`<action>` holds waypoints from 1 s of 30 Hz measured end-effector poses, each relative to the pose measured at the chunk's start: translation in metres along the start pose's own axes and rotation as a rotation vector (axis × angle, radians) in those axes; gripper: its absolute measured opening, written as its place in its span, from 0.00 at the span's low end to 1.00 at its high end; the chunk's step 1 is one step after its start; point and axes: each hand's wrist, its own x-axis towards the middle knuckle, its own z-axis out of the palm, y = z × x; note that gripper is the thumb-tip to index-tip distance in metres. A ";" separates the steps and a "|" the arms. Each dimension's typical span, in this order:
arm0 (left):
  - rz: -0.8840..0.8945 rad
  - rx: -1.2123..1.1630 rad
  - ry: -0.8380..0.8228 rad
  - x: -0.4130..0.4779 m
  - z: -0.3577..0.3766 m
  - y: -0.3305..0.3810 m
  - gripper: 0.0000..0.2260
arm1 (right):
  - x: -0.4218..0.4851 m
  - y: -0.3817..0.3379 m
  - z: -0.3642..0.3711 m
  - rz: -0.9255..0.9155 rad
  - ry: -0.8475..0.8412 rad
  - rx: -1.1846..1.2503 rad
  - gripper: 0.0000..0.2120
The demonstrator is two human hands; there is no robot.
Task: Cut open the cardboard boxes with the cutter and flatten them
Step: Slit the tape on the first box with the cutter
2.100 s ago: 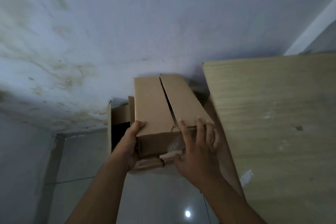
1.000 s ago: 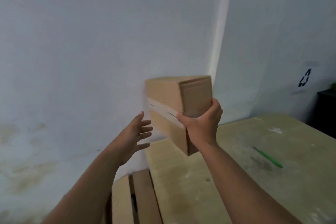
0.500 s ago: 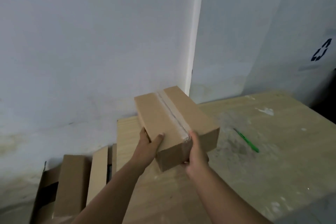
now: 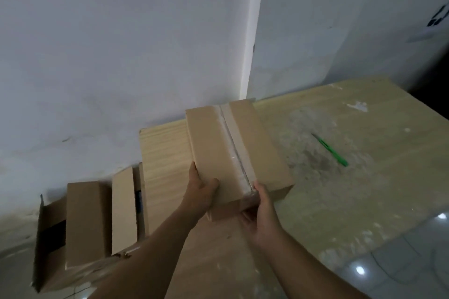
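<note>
A brown cardboard box point(image 4: 218, 148), sealed along its top with clear tape, lies on the wooden table point(image 4: 352, 189). My left hand point(image 4: 199, 192) grips its near left corner, thumb on top. My right hand point(image 4: 260, 209) holds the near end, thumb at the tape's end. A green cutter point(image 4: 331, 150) lies on the table to the right of the box, apart from both hands.
Several more cardboard boxes point(image 4: 85, 221) stand on the floor left of the table, inside a larger open carton against the white wall. The table's left edge is beside them. Glossy floor tiles point(image 4: 401, 267) show at the lower right.
The box came up off the stack by the floor, swung over the table in my right hand, and now rests on the tabletop with both hands on its near end.
</note>
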 end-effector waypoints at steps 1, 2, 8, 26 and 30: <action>0.007 0.016 0.026 0.003 0.003 -0.001 0.36 | 0.001 0.000 -0.002 -0.002 0.008 -0.030 0.21; 0.012 0.048 0.052 0.007 0.005 -0.001 0.38 | -0.001 -0.002 -0.003 -0.007 0.012 -0.069 0.18; 0.201 0.568 0.161 0.006 0.026 -0.008 0.39 | 0.002 -0.055 -0.037 -0.364 0.300 -0.565 0.11; 0.243 1.170 0.351 0.033 0.118 0.005 0.36 | 0.183 -0.276 -0.141 -0.723 0.333 -1.817 0.12; 0.245 1.166 0.377 0.034 0.118 0.004 0.35 | 0.195 -0.276 -0.139 -0.684 0.329 -1.786 0.11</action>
